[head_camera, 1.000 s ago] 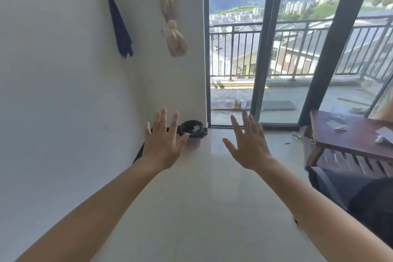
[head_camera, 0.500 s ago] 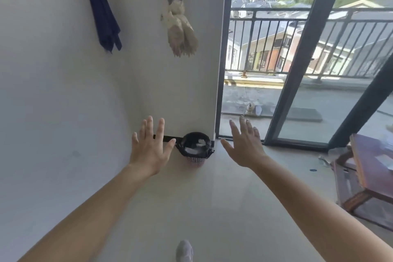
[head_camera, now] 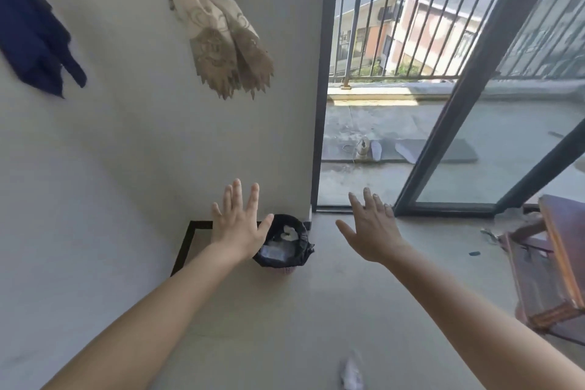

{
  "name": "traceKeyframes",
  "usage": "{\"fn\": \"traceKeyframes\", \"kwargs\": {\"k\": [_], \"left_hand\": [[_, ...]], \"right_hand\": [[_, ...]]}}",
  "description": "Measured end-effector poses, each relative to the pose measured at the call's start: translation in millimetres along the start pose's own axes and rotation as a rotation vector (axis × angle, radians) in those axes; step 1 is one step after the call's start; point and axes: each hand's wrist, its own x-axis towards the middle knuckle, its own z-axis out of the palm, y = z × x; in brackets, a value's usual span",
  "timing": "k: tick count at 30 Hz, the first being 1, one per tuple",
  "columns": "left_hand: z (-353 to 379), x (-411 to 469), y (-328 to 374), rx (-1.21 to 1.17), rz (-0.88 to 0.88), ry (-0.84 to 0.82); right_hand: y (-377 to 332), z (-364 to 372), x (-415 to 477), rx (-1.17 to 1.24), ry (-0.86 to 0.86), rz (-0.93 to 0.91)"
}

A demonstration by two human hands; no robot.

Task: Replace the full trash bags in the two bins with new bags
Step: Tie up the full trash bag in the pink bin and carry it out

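Your left hand (head_camera: 235, 228) and right hand (head_camera: 372, 236) reach out empty, fingers spread wide, flanking the small pink mesh bin (head_camera: 282, 269) lined with a full black plastic bag (head_camera: 285, 242).

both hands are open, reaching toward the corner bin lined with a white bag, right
No: the head view shows the bag in the bin is black, not white. The left hand and right hand are open, reaching toward it.

Left grip (head_camera: 238, 231) covers left part of bin (head_camera: 282, 270) rim; bag (head_camera: 302, 233) contents too blurry to ID. Table (head_camera: 562, 250) cut off at rt edge; white blur (head_camera: 351, 370) at btm unclear.
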Motion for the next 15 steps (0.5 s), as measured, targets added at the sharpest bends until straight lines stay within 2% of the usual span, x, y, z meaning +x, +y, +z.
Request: {"fn": "traceKeyframes", "kwargs": {"k": [9,12,15], "left_hand": [[67.8,136.9,-3.2,-0.047,-0.171,-0.17],[104.5,185.1,-15.6,-0.077,-0.226,-0.258],[172.0,230.3,-26.6,-0.172,-0.286,-0.346]], "right_hand": [[16.7,65.8,188.8,0.031,-0.153,-0.084],[15.5,106.3,235.5,0.062,-0.239,-0.023],[14.8,166.1,272.6,0.094,-0.288,0.055]]}}
